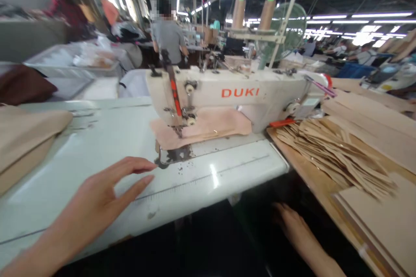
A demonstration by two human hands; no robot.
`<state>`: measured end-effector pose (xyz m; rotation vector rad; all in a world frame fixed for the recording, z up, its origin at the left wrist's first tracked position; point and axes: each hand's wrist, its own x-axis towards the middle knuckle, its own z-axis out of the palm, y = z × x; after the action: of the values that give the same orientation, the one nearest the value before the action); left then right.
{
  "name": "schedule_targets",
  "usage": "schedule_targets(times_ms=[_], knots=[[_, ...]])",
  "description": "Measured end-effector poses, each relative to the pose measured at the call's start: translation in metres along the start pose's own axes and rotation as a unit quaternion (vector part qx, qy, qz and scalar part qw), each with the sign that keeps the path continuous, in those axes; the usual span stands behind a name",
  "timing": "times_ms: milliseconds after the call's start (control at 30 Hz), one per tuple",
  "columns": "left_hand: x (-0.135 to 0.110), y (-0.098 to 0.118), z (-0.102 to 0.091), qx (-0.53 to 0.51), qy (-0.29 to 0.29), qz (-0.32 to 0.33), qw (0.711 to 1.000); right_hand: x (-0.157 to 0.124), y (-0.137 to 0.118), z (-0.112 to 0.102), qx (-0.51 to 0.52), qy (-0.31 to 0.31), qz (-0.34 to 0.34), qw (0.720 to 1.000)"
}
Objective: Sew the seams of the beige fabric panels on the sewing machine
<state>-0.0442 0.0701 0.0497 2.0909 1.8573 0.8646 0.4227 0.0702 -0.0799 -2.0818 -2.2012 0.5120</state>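
My left hand (107, 192) hovers over the pale sewing table (107, 138), thumb and fingers parted with nothing between them. Its fingertips come close to the dark needle plate (177, 153) of a white sewing machine (208, 91) marked DUKI. A beige fabric piece (208, 127) lies under the machine's arm, one edge at the presser foot (178, 131). Lower down, my right hand (290, 220) is in the dark space beyond the table's front edge. Its fingertips are blurred and lost in shadow, so whether it holds anything is unclear.
A bundle of beige fabric strips (338, 151) and flat tan panels (383, 216) occupy the right-hand table. Folded beige fabric (29, 138) rests at the left. Two thread cones (238, 14) stand behind the machine. Farther back, a person in a grey shirt (168, 39) faces away.
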Motion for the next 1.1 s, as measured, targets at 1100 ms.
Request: schedule_targets(times_ms=[1100], knots=[[0.079,-0.050,0.051,0.193,-0.026,0.246,0.950,0.203,-0.243,-0.048,-0.013,0.095,-0.556,0.826]])
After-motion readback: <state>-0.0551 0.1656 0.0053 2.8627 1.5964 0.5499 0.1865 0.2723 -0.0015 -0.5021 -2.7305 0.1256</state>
